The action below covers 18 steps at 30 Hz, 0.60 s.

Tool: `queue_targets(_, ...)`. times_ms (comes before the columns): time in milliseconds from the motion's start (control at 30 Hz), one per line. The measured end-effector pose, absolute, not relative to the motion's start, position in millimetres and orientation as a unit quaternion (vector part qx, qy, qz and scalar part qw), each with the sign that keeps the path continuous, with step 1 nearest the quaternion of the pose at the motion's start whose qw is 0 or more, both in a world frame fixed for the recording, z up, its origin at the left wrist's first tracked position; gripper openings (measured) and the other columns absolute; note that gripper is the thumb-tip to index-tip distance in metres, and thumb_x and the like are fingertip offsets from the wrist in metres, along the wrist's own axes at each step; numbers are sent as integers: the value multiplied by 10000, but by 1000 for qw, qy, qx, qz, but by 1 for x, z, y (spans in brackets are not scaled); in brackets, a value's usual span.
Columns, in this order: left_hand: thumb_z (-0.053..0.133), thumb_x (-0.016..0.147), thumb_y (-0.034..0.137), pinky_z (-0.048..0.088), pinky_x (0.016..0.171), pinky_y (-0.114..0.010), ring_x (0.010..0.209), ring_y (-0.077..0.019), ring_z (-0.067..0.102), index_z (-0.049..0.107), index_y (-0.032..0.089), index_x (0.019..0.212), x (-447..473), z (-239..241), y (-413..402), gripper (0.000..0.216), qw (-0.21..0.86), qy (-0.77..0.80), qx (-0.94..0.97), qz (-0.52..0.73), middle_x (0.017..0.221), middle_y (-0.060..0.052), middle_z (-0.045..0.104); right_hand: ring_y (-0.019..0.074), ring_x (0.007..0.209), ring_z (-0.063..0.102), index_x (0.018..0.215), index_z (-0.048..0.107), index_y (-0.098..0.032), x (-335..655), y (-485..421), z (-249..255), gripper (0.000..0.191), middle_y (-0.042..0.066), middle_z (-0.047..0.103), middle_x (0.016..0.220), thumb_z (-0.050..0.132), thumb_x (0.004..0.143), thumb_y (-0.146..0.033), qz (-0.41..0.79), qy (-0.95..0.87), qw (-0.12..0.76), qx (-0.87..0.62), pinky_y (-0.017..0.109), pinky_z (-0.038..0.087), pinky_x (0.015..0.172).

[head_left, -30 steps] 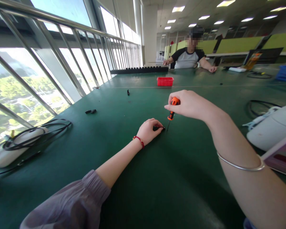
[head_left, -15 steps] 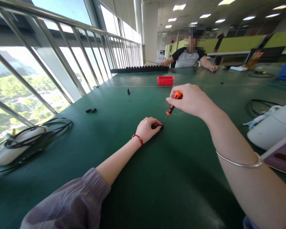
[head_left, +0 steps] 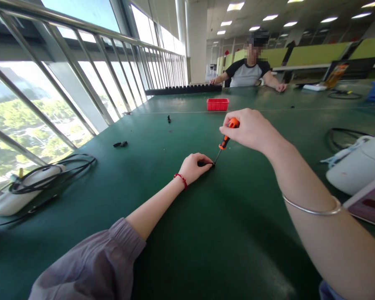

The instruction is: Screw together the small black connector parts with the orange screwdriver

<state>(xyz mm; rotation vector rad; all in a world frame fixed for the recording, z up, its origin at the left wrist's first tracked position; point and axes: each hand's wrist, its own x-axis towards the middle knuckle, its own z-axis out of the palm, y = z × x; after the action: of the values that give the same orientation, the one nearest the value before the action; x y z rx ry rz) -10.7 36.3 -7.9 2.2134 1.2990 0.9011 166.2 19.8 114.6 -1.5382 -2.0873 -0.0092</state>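
Observation:
My left hand (head_left: 193, 166) rests on the green table (head_left: 162, 225) with its fingers closed round a small black part (head_left: 203, 163), pinning it down. My right hand (head_left: 251, 129) grips the orange handle of a small screwdriver (head_left: 225, 139). The screwdriver leans down to the left and its thin tip meets the black part just past my left fingertips. A red string bracelet circles my left wrist and a silver bangle my right forearm.
Loose small black parts (head_left: 120, 144) and one more (head_left: 168, 119) lie further back. A red bin (head_left: 217, 104) and a long black strip (head_left: 183, 89) stand far off, where another person (head_left: 250, 71) sits. Coiled black cable (head_left: 50, 173) lies left; a white device (head_left: 359, 166) sits right.
The screwdriver has tilted from nearly upright to a lean, and its tip has come onto the black part. My right hand rose a little; my left hand stayed put.

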Motion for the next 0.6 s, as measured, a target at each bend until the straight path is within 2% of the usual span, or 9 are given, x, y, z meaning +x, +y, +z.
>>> queue_targets(600,623,766,241,500,794,-277,811,-158,632,725,175,845,-12,-9,36,145,208,468,796,324,866,-31,696,154,594,491,702,623,-212,166,22,112,164,21,585,642,553,741,-355,-7,-766,303,-567,286,348,549)
